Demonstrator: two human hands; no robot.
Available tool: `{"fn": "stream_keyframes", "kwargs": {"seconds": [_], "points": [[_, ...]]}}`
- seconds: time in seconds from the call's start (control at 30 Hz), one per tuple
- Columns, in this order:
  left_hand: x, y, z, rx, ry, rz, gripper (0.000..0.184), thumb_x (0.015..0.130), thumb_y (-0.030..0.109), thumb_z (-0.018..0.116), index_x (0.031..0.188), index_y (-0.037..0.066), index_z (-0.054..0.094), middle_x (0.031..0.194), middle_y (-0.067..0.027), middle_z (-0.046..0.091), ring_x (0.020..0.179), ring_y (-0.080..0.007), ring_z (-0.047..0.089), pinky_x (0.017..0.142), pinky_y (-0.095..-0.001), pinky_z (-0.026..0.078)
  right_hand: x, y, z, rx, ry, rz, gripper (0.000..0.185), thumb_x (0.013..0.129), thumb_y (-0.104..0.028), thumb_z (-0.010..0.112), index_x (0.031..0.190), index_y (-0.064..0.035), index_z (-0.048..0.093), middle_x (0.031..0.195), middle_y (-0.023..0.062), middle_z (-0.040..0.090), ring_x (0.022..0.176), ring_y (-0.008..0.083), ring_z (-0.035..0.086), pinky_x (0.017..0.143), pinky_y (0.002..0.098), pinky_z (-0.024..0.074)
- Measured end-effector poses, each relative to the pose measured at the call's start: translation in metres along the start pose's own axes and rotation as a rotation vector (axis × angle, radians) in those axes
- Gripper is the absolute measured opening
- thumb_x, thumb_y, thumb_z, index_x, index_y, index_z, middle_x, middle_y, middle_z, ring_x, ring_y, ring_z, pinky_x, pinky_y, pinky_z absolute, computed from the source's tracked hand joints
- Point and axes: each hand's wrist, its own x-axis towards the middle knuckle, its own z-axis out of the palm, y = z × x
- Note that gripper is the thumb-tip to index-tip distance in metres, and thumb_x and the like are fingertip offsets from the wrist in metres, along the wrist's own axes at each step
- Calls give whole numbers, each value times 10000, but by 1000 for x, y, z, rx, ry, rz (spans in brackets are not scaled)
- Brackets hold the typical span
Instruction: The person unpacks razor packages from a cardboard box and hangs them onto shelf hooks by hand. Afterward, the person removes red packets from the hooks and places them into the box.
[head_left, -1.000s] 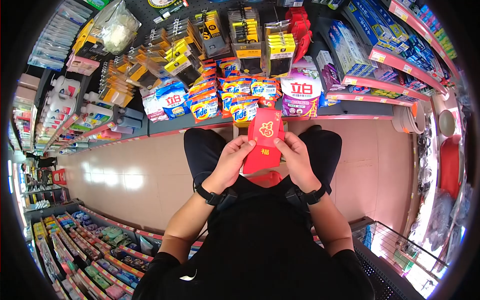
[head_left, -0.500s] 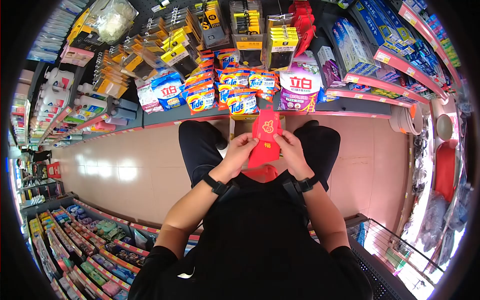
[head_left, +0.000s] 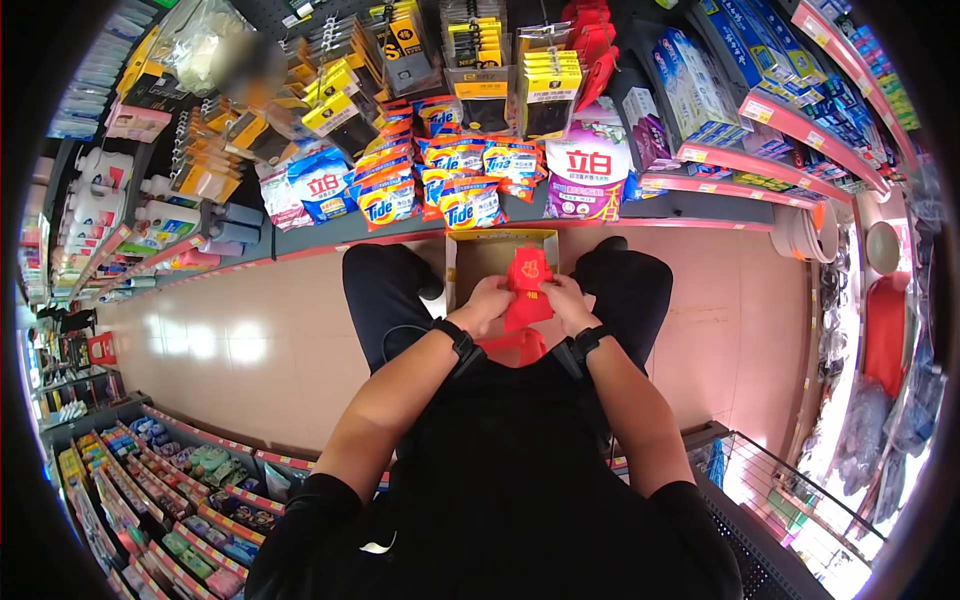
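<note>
Between my hands is a pair of red socks (head_left: 529, 288), as it appears, with a gold character on a red label. My left hand (head_left: 488, 299) pinches the left edge, and my right hand (head_left: 567, 301) grips the right edge. The upper end points away from me, over an open yellow-edged cardboard box (head_left: 452, 268) on the floor between my legs. Much of the inside of the box is hidden by my hands and the socks. Something red (head_left: 522, 346) lies closer to my body, partly covered, and I cannot make out what it is.
Ahead runs a low shelf (head_left: 690, 208) with Tide detergent bags (head_left: 470, 203) and a purple-and-white detergent bag (head_left: 587, 178). Packaged black socks (head_left: 483, 105) hang above. Toothpaste boxes (head_left: 690, 95) stand at right. Behind me are another stocked shelf (head_left: 190, 500) and a wire basket (head_left: 790, 490).
Both hands have lowered the red socks slightly toward the box, and the socks look smaller and more tilted. The view has shifted a little, showing more of the box's rim.
</note>
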Motion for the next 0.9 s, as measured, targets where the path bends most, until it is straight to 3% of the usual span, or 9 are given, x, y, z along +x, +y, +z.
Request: {"fn": "stream_keyframes", "kwargs": {"seconds": [0.07,0.13,0.27,0.3,0.33,0.4,0.47,0.73,0.9], "points": [[17,-14,-2,-11,-12,-3,377,898,56,592,1264,-35,587,1104,-117,656,958,-193,648,779,-319,531,4,-1,-6,11,22,-10,296,922,-146,625,1152,38,639,1014,78,675,906,143,637,805,274,490],[45,-47,-9,143,270,95,477,898,102,614,1345,-28,508,1188,-137,613,1019,-208,618,796,-333,526,23,13,-21,-482,200,-181,336,915,-174,635,1169,45,628,1007,66,665,894,130,617,780,267,483],[18,-12,-16,193,188,43,565,904,157,632,1402,-20,432,1240,-143,575,1044,-222,594,815,-345,522,91,70,-62,-512,66,-246,395,909,-198,643,1220,42,600,1013,59,652,903,131,611,773,276,490],[14,-7,-16,171,140,23,536,909,168,631,1382,-11,451,1202,-126,587,1018,-210,596,812,-341,519,78,64,-57,-382,98,-218,348,896,-211,640,1131,44,632,985,107,671,892,194,642,768,330,501],[13,2,-15,152,91,5,508,915,178,630,1361,-3,469,1163,-110,599,992,-199,598,810,-337,516,67,49,-51,-250,128,-192,316,882,-225,637,1042,46,664,957,155,690,882,256,673,763,385,513],[14,25,-11,131,46,-11,467,923,183,622,1336,9,490,1133,-95,605,983,-184,598,807,-336,516,49,6,-44,-203,77,-109,331,891,-225,623,1084,40,671,966,158,700,877,245,680,774,369,517],[9,56,-3,111,2,-37,427,930,187,615,1310,22,511,1103,-79,610,975,-170,599,805,-334,515,63,-9,-46,-83,49,-224,350,935,-176,618,1237,0,606,972,26,632,845,102,590,693,251,471],[43,210,27,199,-92,314,291,946,150,567,1216,46,595,1008,-41,626,887,-132,597,728,-270,488,104,-186,-54,-245,227,-732,250,933,-146,635,1138,-10,677,967,38,671,813,89,580,685,250,468],[75,282,54,315,-62,458,386,950,145,557,1317,26,554,1116,-61,650,1050,-153,593,876,-308,473,115,-265,-54,-185,217,-817,271,941,-142,615,1173,-6,649,1098,81,657,887,125,603,745,264,490]]}}
